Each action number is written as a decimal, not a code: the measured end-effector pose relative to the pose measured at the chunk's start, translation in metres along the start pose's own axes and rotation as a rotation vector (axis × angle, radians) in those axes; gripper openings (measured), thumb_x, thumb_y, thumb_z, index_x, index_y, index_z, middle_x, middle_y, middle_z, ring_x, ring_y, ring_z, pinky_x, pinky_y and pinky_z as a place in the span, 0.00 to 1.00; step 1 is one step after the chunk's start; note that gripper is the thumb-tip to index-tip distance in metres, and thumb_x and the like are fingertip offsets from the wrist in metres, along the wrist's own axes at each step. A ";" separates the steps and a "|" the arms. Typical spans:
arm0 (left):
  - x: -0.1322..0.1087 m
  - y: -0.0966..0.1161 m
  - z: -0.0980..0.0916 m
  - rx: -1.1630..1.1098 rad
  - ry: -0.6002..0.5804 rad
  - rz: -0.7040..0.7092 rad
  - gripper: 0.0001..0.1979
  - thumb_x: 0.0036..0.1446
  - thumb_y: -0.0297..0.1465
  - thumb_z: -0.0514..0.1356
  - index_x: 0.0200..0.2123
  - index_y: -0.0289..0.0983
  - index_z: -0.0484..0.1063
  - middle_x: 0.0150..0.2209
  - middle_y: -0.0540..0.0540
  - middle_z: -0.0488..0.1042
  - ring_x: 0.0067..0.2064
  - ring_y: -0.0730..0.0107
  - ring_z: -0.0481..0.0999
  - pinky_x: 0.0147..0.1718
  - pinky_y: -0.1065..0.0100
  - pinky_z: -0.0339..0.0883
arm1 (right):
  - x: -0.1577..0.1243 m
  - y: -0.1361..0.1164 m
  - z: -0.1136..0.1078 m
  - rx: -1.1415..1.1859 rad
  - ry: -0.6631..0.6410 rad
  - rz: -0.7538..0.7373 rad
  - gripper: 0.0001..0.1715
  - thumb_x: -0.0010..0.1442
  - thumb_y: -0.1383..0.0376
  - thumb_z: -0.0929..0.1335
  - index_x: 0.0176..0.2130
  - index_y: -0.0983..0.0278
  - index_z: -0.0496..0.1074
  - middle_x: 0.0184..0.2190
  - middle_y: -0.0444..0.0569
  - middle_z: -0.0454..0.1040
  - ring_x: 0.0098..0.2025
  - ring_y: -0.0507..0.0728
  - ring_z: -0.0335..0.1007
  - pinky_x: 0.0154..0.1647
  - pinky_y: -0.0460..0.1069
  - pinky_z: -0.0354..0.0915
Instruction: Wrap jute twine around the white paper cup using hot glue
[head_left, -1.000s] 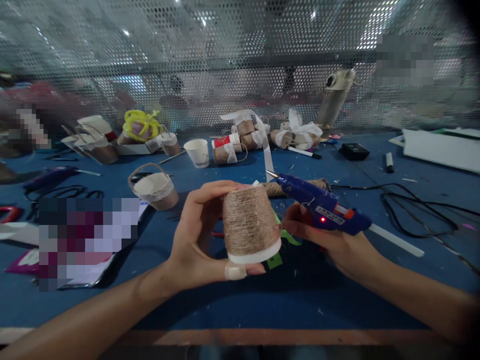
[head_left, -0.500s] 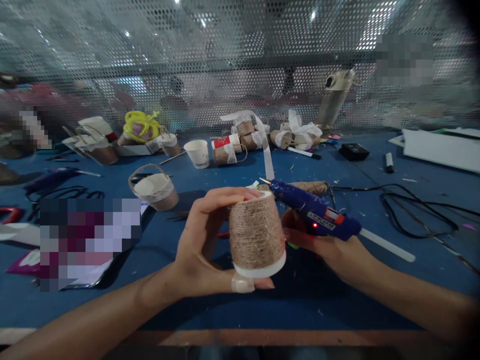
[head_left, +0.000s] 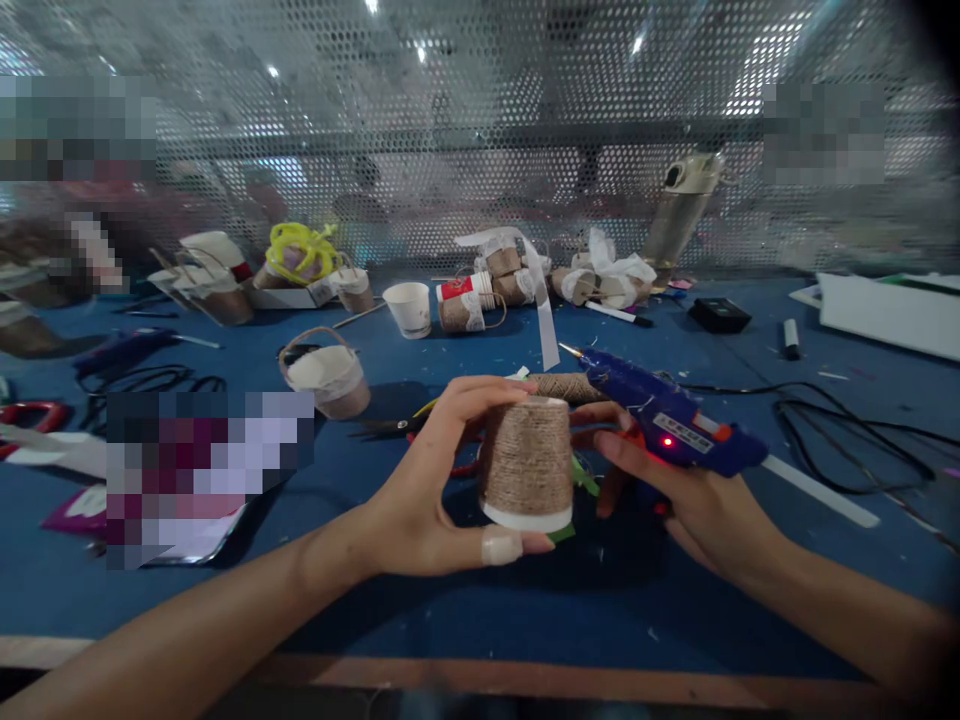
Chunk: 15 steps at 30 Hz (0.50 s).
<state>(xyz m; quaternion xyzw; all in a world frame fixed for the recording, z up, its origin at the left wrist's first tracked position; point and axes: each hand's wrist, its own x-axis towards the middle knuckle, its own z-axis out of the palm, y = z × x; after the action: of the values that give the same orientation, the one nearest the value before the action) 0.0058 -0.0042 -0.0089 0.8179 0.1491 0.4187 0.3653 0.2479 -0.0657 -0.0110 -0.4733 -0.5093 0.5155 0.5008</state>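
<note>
A paper cup wrapped in brown twine (head_left: 527, 462) is held upside down in my left hand (head_left: 442, 500), fingers over its base and the thumb, with a pale bandage, under its white rim. My right hand (head_left: 675, 485) grips a blue glue gun (head_left: 667, 410), whose red light is lit. The gun's nozzle points up and left, beyond the cup, and a glue stick (head_left: 821, 490) sticks out of its back. Fingers of the right hand reach toward the cup's right side; whether they touch it I cannot tell. Behind the cup lies a roll of twine (head_left: 566, 386).
Scissors (head_left: 401, 426) lie left of the cup. A twine-handled cup (head_left: 345, 388) stands farther left, near a second glue gun (head_left: 124, 350). A white paper cup (head_left: 409, 310), white ribbon (head_left: 546, 320) and several decorated cups line the back. A black cable (head_left: 817, 440) loops at right.
The view has shifted slightly left. The twine-wrapped cup is lower and more upright. My right hand, with the glue gun, has moved a little away from the cup, and its fingers have spread.
</note>
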 end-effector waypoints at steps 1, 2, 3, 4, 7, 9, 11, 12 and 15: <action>0.000 -0.001 -0.001 0.002 -0.020 -0.008 0.47 0.41 0.32 0.77 0.63 0.45 0.60 0.61 0.38 0.62 0.64 0.43 0.66 0.58 0.49 0.72 | -0.001 -0.001 0.000 -0.019 0.006 -0.002 0.08 0.63 0.57 0.72 0.43 0.53 0.79 0.48 0.44 0.82 0.25 0.52 0.78 0.37 0.52 0.77; 0.001 -0.001 -0.003 0.005 -0.037 -0.012 0.48 0.42 0.33 0.76 0.64 0.45 0.59 0.62 0.38 0.61 0.64 0.44 0.66 0.58 0.49 0.72 | -0.001 -0.002 0.001 -0.028 0.012 0.000 0.09 0.63 0.56 0.72 0.44 0.54 0.79 0.47 0.45 0.82 0.26 0.53 0.79 0.37 0.53 0.77; 0.001 -0.002 -0.004 0.013 -0.055 -0.017 0.48 0.43 0.33 0.76 0.65 0.46 0.59 0.63 0.38 0.61 0.64 0.44 0.66 0.59 0.49 0.72 | -0.001 -0.003 0.002 -0.024 0.020 0.002 0.11 0.62 0.56 0.73 0.44 0.55 0.79 0.46 0.46 0.83 0.27 0.54 0.79 0.37 0.53 0.78; 0.002 -0.002 -0.005 0.027 -0.069 -0.018 0.47 0.43 0.34 0.76 0.65 0.46 0.58 0.63 0.37 0.61 0.64 0.44 0.65 0.59 0.49 0.71 | -0.001 -0.003 0.003 -0.014 0.026 0.000 0.12 0.62 0.56 0.73 0.45 0.54 0.79 0.46 0.46 0.83 0.30 0.55 0.81 0.38 0.54 0.78; 0.004 -0.003 -0.007 0.090 -0.095 0.004 0.47 0.45 0.35 0.75 0.65 0.47 0.58 0.64 0.37 0.61 0.65 0.43 0.64 0.62 0.46 0.66 | -0.001 -0.006 0.004 -0.001 0.020 -0.019 0.11 0.61 0.55 0.73 0.44 0.52 0.80 0.45 0.45 0.83 0.42 0.59 0.82 0.49 0.56 0.78; 0.005 -0.003 -0.008 0.120 -0.103 0.016 0.47 0.45 0.36 0.75 0.66 0.47 0.57 0.63 0.37 0.61 0.64 0.44 0.65 0.62 0.46 0.66 | -0.001 -0.007 0.004 -0.005 0.010 -0.034 0.10 0.60 0.55 0.74 0.42 0.52 0.81 0.45 0.45 0.83 0.47 0.60 0.81 0.55 0.58 0.75; 0.006 -0.003 -0.008 0.136 -0.117 0.016 0.47 0.46 0.36 0.74 0.66 0.47 0.56 0.63 0.37 0.61 0.62 0.46 0.67 0.61 0.48 0.68 | -0.001 -0.008 0.004 -0.036 0.026 -0.044 0.10 0.59 0.54 0.74 0.41 0.51 0.81 0.45 0.45 0.83 0.48 0.62 0.81 0.55 0.60 0.75; 0.007 -0.003 -0.008 0.138 -0.122 0.012 0.46 0.46 0.36 0.74 0.66 0.47 0.56 0.63 0.38 0.62 0.62 0.46 0.67 0.60 0.49 0.69 | -0.001 -0.008 0.004 -0.059 0.044 -0.057 0.10 0.59 0.54 0.74 0.41 0.51 0.81 0.45 0.45 0.83 0.48 0.63 0.81 0.55 0.60 0.75; 0.007 -0.001 -0.008 0.128 -0.151 -0.007 0.46 0.48 0.35 0.73 0.66 0.47 0.53 0.63 0.37 0.63 0.60 0.46 0.70 0.57 0.50 0.71 | -0.003 -0.009 0.006 -0.114 0.084 -0.108 0.09 0.59 0.55 0.74 0.41 0.50 0.81 0.46 0.45 0.83 0.52 0.65 0.80 0.58 0.63 0.73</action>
<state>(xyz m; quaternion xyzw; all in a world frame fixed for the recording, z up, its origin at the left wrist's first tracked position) 0.0037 0.0040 -0.0026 0.8683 0.1503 0.3441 0.3241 0.2422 -0.0692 -0.0021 -0.4941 -0.5410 0.4375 0.5213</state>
